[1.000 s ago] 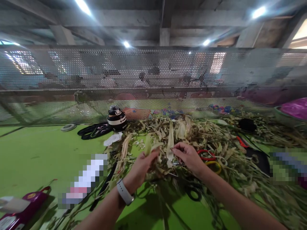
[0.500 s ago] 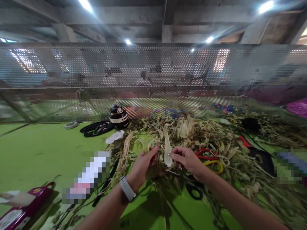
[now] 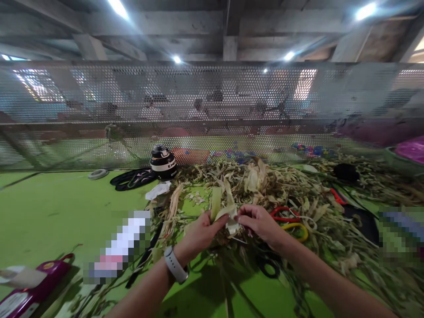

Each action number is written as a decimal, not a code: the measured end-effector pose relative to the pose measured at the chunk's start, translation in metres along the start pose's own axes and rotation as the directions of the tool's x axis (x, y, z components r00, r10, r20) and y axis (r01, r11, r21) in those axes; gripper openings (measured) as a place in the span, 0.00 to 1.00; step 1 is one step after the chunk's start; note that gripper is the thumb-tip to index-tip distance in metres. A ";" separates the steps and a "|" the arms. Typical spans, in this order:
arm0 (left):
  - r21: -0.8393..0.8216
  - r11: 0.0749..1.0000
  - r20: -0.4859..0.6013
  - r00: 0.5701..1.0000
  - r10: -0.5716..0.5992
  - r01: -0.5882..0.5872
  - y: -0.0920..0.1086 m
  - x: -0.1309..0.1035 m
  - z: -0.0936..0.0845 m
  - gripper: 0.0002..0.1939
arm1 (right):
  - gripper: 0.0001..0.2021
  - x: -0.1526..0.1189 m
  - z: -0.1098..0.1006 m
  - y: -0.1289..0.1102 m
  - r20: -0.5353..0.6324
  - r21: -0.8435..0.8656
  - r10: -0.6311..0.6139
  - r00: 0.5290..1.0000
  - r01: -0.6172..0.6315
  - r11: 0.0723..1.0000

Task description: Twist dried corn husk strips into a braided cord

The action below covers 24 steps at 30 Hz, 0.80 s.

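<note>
Pale strips of corn husk lie between my two hands at the middle of the view. My left hand [image 3: 202, 229], with a white-banded watch on the wrist, is closed on a greenish husk strip [image 3: 216, 203] that stands up from the fingers. Against it lies a paler, longer husk strip [image 3: 229, 194]. My right hand [image 3: 256, 221] pinches the lower end of that pale strip between thumb and forefinger. Beyond both hands spreads a heap of dried husks [image 3: 281, 181]. Some fingertips are hidden behind the strips.
Right of my hands lie red-handled scissors [image 3: 285, 214] and a yellow handle loop [image 3: 300, 229]. Black scissor handles [image 3: 269, 266] sit nearer. A black and white round container [image 3: 163, 161] stands before the perforated metal screen [image 3: 198, 101]. A purple device [image 3: 36, 282] lies at left.
My left hand has moved right, bringing its greenish strip up against the pale strip in my right hand. My right hand has barely moved.
</note>
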<state>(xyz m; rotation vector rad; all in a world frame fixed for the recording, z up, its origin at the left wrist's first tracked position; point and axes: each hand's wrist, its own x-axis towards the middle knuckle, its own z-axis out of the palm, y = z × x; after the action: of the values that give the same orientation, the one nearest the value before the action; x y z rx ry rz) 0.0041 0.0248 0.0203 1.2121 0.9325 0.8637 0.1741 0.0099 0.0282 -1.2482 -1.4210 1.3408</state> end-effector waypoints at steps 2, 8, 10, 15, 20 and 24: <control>0.068 0.997 0.016 0.999 0.046 -0.047 0.001 0.000 0.001 0.16 | 0.08 0.000 -0.001 0.001 0.007 -0.026 -0.001 1.000 0.002 1.000; 0.207 0.967 0.102 0.986 0.132 -0.151 0.004 -0.003 0.003 0.13 | 0.10 0.002 -0.003 0.002 0.055 -0.188 -0.106 0.993 0.114 0.976; 0.258 0.953 0.125 0.983 0.131 -0.160 0.004 -0.005 0.003 0.12 | 0.07 0.001 -0.003 0.004 0.057 -0.291 -0.183 0.981 0.192 0.937; 0.373 0.899 0.177 0.969 0.173 -0.229 0.006 -0.009 0.004 0.09 | 0.05 -0.006 0.003 0.011 0.066 -0.613 -0.349 0.935 0.314 0.725; 0.417 0.885 0.098 0.978 0.183 -0.208 0.003 -0.006 0.003 0.06 | 0.07 -0.014 0.013 0.005 0.085 -0.670 -0.448 0.890 0.384 0.636; 0.409 0.900 -0.012 0.985 0.170 -0.151 -0.005 0.006 -0.008 0.08 | 0.12 -0.028 0.013 -0.021 0.040 -0.582 -0.503 0.864 0.429 0.691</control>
<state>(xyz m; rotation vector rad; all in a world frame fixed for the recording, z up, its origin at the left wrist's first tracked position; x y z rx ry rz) -0.0008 0.0328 0.0136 1.6536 1.0978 0.8546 0.1646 -0.0187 0.0493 -1.1768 -1.9722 0.4731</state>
